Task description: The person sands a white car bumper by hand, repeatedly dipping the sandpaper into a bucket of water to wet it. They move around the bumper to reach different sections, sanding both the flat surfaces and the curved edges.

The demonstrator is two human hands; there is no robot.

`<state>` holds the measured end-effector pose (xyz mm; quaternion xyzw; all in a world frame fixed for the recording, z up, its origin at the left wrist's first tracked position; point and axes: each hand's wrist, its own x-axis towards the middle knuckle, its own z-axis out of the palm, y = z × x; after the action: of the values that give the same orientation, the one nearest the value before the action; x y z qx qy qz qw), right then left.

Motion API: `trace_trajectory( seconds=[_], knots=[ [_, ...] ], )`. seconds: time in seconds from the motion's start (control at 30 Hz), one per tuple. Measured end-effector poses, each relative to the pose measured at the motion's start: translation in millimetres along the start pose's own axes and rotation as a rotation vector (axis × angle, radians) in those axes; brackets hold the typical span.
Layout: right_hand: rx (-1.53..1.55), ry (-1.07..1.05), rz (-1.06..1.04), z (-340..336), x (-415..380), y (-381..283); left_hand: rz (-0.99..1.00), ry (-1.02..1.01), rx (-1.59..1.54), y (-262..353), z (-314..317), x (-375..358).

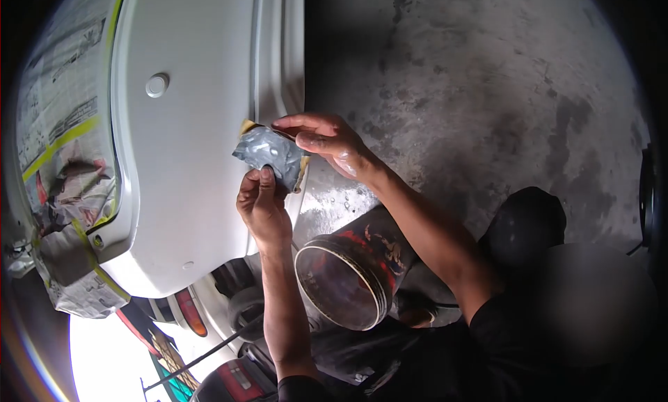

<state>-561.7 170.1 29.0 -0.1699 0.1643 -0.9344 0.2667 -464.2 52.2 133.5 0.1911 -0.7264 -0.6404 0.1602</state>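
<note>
A stained, blotchy concrete floor (487, 89) fills the upper right of the frame, grey with dark patches. Over the left half hangs a white car panel (188, 158), smooth and glossy, with a small round cap (157, 85) set in it near the upper left. Along the panel's left edge, newspaper (62, 158) is fixed with strips of yellow tape (59, 143), crumpled toward the lower left. At centre frame, both hands meet on a grey, wet-looking sheet of sandpaper (270, 151), folded over a yellowish pad (248, 126) that shows at its top edge; it lies against the right edge of the panel. The left hand (261, 207) comes up from below, its thumb and fingers pinching the sheet's lower edge. The right hand (334, 143) reaches in from the right, fingers stretched flat along the top of the sheet and gripping it there; its palm looks wet. Just below the hands, between the two forearms, stands a dark round can (351, 270), tilted with its open mouth toward the lower left, its side marked with red and pale smears; what it holds cannot be told. The person's dark clothing (550, 291) fills the lower right. At the bottom left, very bright daylight and parts of a vehicle with a red lamp (189, 311) show below the panel.
</note>
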Motion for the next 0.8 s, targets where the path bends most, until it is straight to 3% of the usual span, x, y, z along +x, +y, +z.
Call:
trace_trajectory(
  seconds=[0.03, 0.07, 0.13, 0.17, 0.2, 0.23, 0.27, 0.3, 0.33, 0.37, 0.4, 0.47, 0.53, 0.57, 0.67, 0.8],
  knots=[
    [0.342, 0.038, -0.104, -0.5, -1.6, 8.3, 0.008, -0.005, 0.001, 5.2, 7.1, 4.7],
    [0.334, -0.116, -0.058, 3.0, -7.5, 3.1, -0.06, -0.039, -0.006, 9.6, 14.3, 9.8],
    [0.069, -0.003, -0.081, 22.4, -11.0, 18.8, -0.113, -0.007, -0.051, -6.1, 17.6, 23.8],
    [-0.055, 0.086, -0.091, 28.9, -9.9, 16.2, -0.113, -0.097, 0.006, -5.0, 19.2, 26.9],
    [-0.053, 0.087, -0.097, 25.4, -7.0, 18.2, -0.114, -0.189, 0.064, -2.4, 20.1, 29.9],
    [0.059, 0.266, -0.143, 17.5, 0.0, 23.6, -0.11, -0.196, 0.067, 2.3, 18.8, 27.7],
    [0.17, 0.442, -0.186, 6.8, 9.3, 29.0, 0.01, -0.169, 0.414, 23.0, 31.7, 16.3],
    [-0.024, 0.545, -0.339, -15.8, 19.9, 31.1, 0.131, -0.135, 0.758, 40.5, 39.1, 3.9],
    [-0.254, 0.614, -0.184, -34.3, 16.4, 8.0, 0.332, -0.094, 1.055, 60.6, 26.2, -3.6],
    [-0.429, 0.667, -0.416, -42.6, 27.5, -3.4, 0.693, -0.09, 1.337, 79.7, -1.9, -4.2],
    [-0.656, 0.773, -0.549, -54.2, 45.3, -4.4, 0.951, -0.073, 1.49, 108.3, -22.1, -7.9],
    [-1.002, 0.827, -0.684, -65.2, 91.9, -8.2, 1.205, -0.028, 1.749, 161.3, -59.1, -9.6],
    [-1.392, 0.723, -0.786, -66.8, 126.3, 16.6, 1.263, 0.002, 1.99, 196.5, -100.3, -0.2],
    [-1.136, 0.629, -0.714, -59.3, 130.9, 41.5, 1.272, -0.004, 2.046, 206.6, -113.9, 9.5],
    [-1.256, 0.536, -0.609, -47.9, 90.6, 78.9, 1.245, -0.079, 2.118, 221.3, -133.2, 28.4],
    [-1.392, 0.541, -0.639, -72.7, 107.3, 61.0, 1.231, -0.012, 2.265, 215.9, -144.6, 35.0]
  ],
)
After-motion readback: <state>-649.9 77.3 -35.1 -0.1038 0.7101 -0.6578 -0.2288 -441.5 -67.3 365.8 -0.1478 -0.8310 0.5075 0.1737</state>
